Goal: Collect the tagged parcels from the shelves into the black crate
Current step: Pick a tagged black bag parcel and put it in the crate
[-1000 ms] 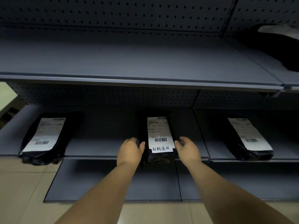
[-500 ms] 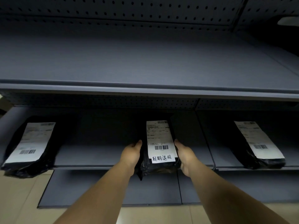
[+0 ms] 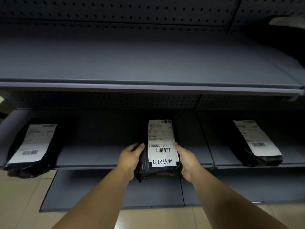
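A black parcel [image 3: 160,146] with a white shipping label and a handwritten white tag lies at the front of the middle shelf [image 3: 102,156]. My left hand [image 3: 130,158] grips its left side and my right hand [image 3: 187,160] grips its right side. Its near end juts out past the shelf edge, between my hands. Another black parcel [image 3: 31,146] with a label lies on the same shelf at the left, overhanging the edge. A third parcel [image 3: 256,142] lies at the right. Neither of these shows a handwritten tag. The black crate is out of view.
A wide bare upper shelf [image 3: 148,63] juts out above the parcels, backed by a pegboard wall [image 3: 115,12]. A dark item [image 3: 285,35] sits at its far right. A lower shelf [image 3: 115,192] lies beneath my forearms. Beige floor tiles [image 3: 21,200] show at the bottom.
My hands went from resting beside the middle parcel to gripping its two sides. The parcel's near end has come forward over the shelf edge.
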Available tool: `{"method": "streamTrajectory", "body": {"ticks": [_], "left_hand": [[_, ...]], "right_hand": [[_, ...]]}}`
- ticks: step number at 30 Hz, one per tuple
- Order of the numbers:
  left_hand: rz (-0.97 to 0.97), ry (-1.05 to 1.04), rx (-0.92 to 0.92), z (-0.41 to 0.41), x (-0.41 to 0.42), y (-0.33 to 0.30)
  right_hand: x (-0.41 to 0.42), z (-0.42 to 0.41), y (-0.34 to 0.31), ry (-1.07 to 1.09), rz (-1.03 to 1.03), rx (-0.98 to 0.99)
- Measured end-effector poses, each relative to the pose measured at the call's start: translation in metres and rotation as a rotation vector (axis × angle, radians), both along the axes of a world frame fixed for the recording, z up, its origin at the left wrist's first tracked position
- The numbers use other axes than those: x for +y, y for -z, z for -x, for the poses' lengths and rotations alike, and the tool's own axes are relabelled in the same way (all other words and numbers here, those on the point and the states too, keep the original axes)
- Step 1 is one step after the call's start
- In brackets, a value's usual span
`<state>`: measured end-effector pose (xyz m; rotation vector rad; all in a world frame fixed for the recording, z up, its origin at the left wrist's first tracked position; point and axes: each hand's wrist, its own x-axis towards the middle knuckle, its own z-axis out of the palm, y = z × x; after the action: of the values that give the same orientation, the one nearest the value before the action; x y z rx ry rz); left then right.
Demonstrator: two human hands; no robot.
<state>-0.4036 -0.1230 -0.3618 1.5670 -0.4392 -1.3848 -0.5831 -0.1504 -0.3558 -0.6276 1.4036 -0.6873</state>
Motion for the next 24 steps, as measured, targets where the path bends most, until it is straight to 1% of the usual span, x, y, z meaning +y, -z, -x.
{"method": "streamTrajectory", "body": {"ticks": [3, 6, 12, 18, 24], "left_hand": [[0.03, -0.003, 0.057, 0.001, 0.011, -0.003], [0.081, 0.017, 0.037, 0.003, 0.024, -0.008], [0.167, 0.025, 0.018, 0.01, 0.052, -0.021], [0.209, -0.004, 0.022, 0.018, 0.072, -0.03], [0.232, -0.006, 0.012, 0.019, 0.085, -0.031]], "right_hand": [[0.009, 0.006, -0.005, -0.003, 0.04, -0.049], [0.021, 0.012, -0.013, -0.004, 0.085, -0.086], [0.046, 0.024, -0.028, -0.042, 0.166, -0.094], [0.065, 0.031, -0.039, -0.046, 0.217, -0.142], [0.078, 0.033, -0.045, -0.037, 0.222, -0.172]]}}
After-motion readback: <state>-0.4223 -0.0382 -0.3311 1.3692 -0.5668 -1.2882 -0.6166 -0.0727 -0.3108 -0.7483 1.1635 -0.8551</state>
